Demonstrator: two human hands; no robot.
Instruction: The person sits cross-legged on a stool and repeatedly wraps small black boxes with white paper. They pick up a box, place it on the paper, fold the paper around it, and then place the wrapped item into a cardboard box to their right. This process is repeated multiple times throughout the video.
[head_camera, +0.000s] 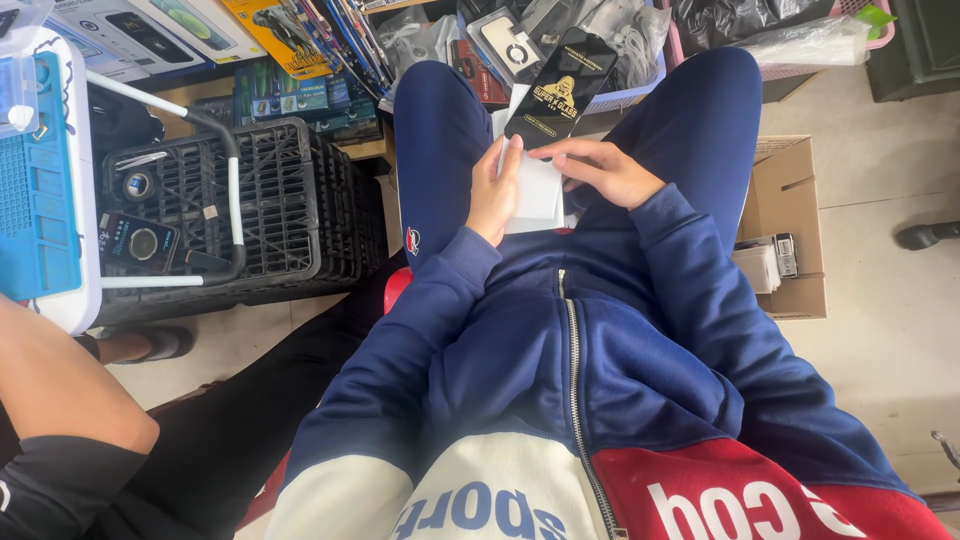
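Over the lap, the left hand (494, 190) and right hand (598, 170) together grip a white card (538, 190) and a black flat packet (558, 92). Holding both by the edges looks steadiest. Beyond stand a black crate (270, 200) and cardboard box (792, 200).

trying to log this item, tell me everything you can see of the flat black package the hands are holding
The flat black package is a slim, glossy rectangular sleeve with yellow and white print, tilted, its top leaning away to the right. It sticks up above a white sleeve or card. The left hand and right hand meet at its lower end, over the lap.
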